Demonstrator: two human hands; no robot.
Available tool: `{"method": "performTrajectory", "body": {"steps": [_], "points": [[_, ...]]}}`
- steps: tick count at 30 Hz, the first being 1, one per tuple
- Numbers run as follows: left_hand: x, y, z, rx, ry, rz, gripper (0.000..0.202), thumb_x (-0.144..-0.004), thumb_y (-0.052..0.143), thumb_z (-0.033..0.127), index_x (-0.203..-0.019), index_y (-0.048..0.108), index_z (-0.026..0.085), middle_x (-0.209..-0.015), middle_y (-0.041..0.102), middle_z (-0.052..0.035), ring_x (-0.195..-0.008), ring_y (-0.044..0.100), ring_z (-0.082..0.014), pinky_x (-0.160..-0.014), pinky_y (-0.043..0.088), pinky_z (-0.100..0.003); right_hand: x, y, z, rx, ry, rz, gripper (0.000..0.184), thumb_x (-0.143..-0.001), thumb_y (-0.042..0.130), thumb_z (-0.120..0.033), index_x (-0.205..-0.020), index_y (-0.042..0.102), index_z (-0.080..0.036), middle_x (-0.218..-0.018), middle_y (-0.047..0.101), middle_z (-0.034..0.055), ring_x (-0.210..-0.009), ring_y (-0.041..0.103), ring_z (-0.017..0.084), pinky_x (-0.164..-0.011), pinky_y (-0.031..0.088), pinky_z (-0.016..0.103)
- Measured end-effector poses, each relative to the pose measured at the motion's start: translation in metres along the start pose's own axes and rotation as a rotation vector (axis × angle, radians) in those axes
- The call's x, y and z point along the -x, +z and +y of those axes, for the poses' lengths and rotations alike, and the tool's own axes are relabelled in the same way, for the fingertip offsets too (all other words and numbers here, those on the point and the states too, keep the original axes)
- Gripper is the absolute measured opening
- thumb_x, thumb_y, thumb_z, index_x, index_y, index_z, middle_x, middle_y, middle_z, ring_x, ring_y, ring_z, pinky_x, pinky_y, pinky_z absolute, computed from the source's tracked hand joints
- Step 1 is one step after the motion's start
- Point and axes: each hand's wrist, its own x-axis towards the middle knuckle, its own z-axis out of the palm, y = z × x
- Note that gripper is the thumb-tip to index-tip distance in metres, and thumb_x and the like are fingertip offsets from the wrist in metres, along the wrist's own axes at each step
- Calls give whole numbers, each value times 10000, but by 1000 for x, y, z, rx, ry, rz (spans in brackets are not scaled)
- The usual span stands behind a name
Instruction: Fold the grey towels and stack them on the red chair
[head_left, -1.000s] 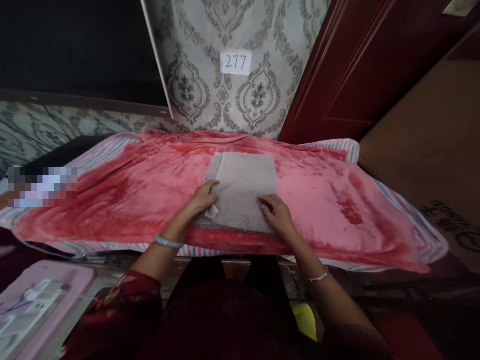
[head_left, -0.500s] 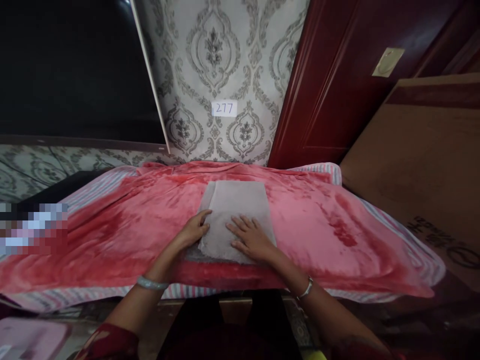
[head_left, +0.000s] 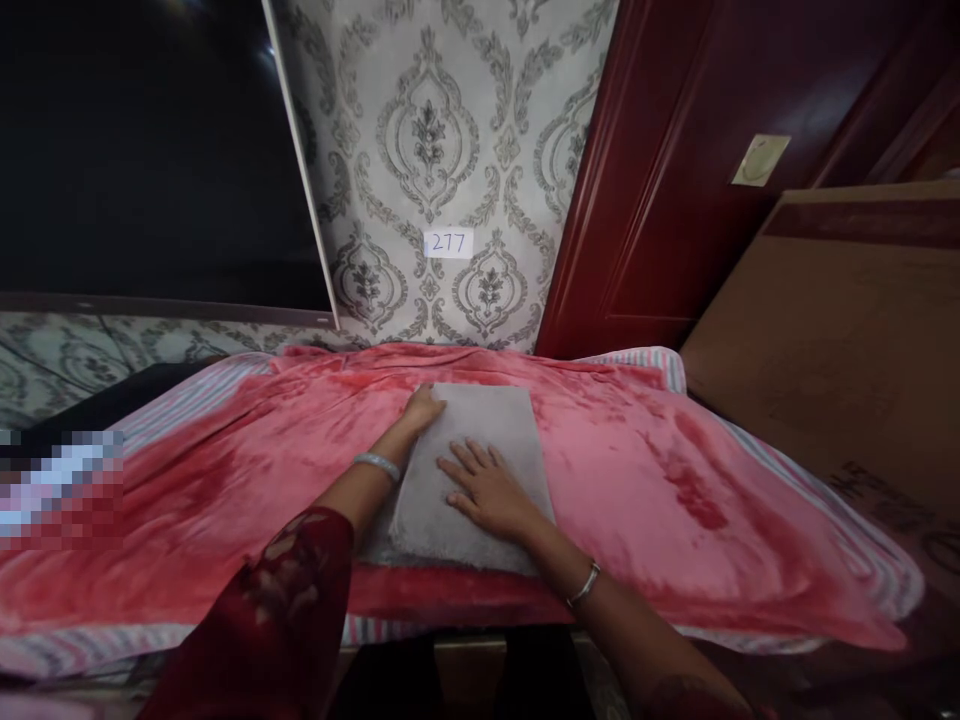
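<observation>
Label (head_left: 448, 243) reads "277"; right hand (head_left: 489, 492) lies on grey cloth (head_left: 506, 425).

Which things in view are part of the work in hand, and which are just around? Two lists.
In the work:
- folded grey cloth
- left hand, at the cloth's far left corner
- right hand, spread flat on it
- red-pink blanket, underneath

Just around:
- dark screen
- "277" card
- cardboard box
- pale wall plate

The left hand (head_left: 425, 408) has moved to the far left corner of the cloth (head_left: 491, 418); the right hand (head_left: 489, 490) now lies spread on top.
</observation>
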Motion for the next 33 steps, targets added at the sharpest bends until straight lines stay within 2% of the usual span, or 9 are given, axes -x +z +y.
{"method": "performTrajectory", "body": {"steps": [4, 11, 16, 20, 23, 25, 27, 30, 33], "points": [[-13, 19, 3, -138, -19, 34, 548, -882, 586, 169, -1426, 527, 177, -1319, 664, -158, -1236, 624, -288, -1006, 491, -365, 2, 2, 2, -2, 2, 4, 610, -1039, 384, -578, -1599, 338, -342, -1703, 205, 56, -1570, 118, 322, -1240, 108, 600], [-6, 32, -13, -282, 3, 101, 498, -975, 383, 150, -1451, 522, 201, -1342, 632, -175, -1225, 623, -307, -1033, 464, -411, 1, 3, 6, -19, -16, -5, 589, -1040, 395, -565, -1590, 350, -358, -1704, 208, 28, -1574, 100, 303, -1246, 101, 585], [-10, 28, -16, -312, 30, 91, 487, -986, 399, 180, -1457, 523, 188, -1383, 618, -163, -1271, 600, -284, -1060, 453, -377, 1, 3, 4, -27, -7, -3, 590, -1034, 407, -566, -1586, 360, -364, -1702, 214, 22, -1573, 108, 305, -1245, 116, 586], [-10, 18, -10, -334, 28, 46, 475, -955, 434, 171, -1411, 567, 165, -1357, 626, -196, -1214, 638, -317, -1014, 497, -424, 1, 5, 6, -57, -9, 5, 600, -1022, 435, -568, -1577, 387, -347, -1695, 229, 34, -1572, 122, 306, -1244, 121, 586], [-4, 11, 2, -360, 82, 43, 501, -935, 462, 177, -1427, 552, 151, -1469, 530, -218, -1311, 569, -348, -1067, 467, -461, -7, -3, 23, -126, -34, 7, 580, -1004, 498, -516, -1537, 466, -291, -1644, 359, 62, -1536, 266, 283, -1233, 219, 530], [3, 12, 11, -403, 211, 14, 543, -944, 471, 203, -1483, 491, 140, -1579, 417, -204, -1452, 423, -338, -1173, 365, -455, -20, -17, 40, -148, 28, 75, 527, -1017, 470, -420, -1507, 513, -229, -1565, 486, 92, -1463, 413, 242, -1212, 296, 447], [9, 18, 18, -443, 339, -45, 579, -965, 481, 262, -1525, 434, 125, -1635, 346, -184, -1526, 300, -310, -1235, 264, -437, -37, -33, 59, -106, 183, 215, 521, -1028, 393, -329, -1519, 494, -185, -1537, 518, 115, -1430, 457, 223, -1201, 316, 413], [14, 32, 18, -511, 384, -119, 622, -988, 482, 410, -1543, 412, 138, -1656, 306, -187, -1556, 215, -335, -1253, 178, -519, -63, -46, 80, 22, 439, 338, 575, -1026, 353, -322, -1585, 386, -192, -1614, 408, 121, -1514, 316, 276, -1214, 268, 511], [14, 43, 7, -605, 323, -190, 667, -993, 440, 536, -1563, 400, 191, -1665, 280, -190, -1557, 183, -386, -1233, 136, -609, -75, -36, 90, 108, 561, 218, 612, -1036, 331, -441, -1606, 338, -219, -1668, 300, 118, -1551, 199, 332, -1198, 225, 612]]}}
